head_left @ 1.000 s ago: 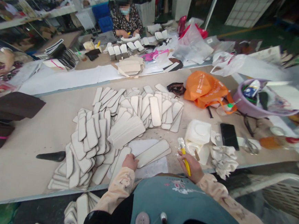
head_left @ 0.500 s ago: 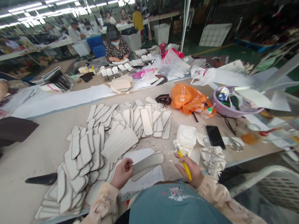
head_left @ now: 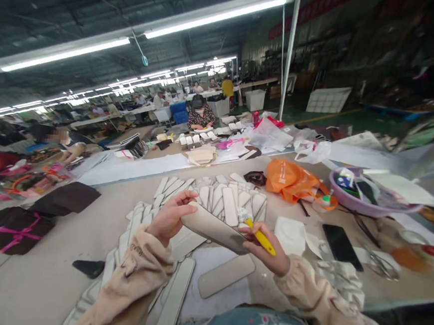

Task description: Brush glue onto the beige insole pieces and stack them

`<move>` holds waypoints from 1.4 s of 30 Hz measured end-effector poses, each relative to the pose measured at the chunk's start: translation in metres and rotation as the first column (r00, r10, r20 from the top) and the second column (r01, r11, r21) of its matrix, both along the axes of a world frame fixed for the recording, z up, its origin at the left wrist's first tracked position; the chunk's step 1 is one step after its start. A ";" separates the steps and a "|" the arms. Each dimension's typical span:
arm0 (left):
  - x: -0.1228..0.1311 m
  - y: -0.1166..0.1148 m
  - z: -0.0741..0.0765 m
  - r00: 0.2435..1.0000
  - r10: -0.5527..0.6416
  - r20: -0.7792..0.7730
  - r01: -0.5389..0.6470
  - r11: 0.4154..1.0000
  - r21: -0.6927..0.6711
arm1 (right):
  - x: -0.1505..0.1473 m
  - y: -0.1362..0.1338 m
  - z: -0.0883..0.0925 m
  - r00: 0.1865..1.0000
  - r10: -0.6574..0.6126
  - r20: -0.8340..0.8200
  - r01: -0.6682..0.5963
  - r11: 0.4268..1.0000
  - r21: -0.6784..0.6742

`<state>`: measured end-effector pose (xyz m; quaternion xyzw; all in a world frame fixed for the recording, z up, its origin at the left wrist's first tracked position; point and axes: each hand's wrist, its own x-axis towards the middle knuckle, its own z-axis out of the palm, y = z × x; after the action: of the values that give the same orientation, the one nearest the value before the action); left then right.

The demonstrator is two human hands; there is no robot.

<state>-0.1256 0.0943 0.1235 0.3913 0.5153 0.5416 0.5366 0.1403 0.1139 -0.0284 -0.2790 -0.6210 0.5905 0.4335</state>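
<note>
My left hand (head_left: pixel 171 216) pinches one end of a long pale panel with rounded ends (head_left: pixel 212 227), raised above the table. At the panel's other end, my right hand (head_left: pixel 270 252) supports it with the fingers. That same hand grips a brush with a yellow handle (head_left: pixel 264 240), its head tipped up and smeared with white paste. Below, a similar panel (head_left: pixel 226 276) lies on a white sheet (head_left: pixel 238 294). Heaped behind and left of my hands are many more such panels (head_left: pixel 229 206). A white tub (head_left: pixel 290 235) stands to the right of the brush.
Right of the tub lie a black phone (head_left: pixel 341 246), scissors (head_left: pixel 381 265) and crumpled cloth (head_left: pixel 339 282). Farther back are an orange bag (head_left: pixel 286 180) and a purple basin (head_left: pixel 375 207). A dark pointed object (head_left: pixel 88 267) lies at left. A co-worker (head_left: pixel 202 113) sits across the tables.
My left hand has lifted a panel off the sheet, and my right hand has come left with the brush to its other end. The camera view has tilted upward.
</note>
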 end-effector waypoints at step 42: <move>0.044 -0.056 -0.062 0.632 0.350 0.691 -0.566 0.818 0.104 | -0.046 -0.037 0.015 0.959 -0.201 0.202 0.189 0.979 0.076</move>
<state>-0.0815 0.0385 0.0613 0.1144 0.2897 0.8353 0.4530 0.0948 0.0770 -0.0133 -0.3869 -0.6486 0.4948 0.4298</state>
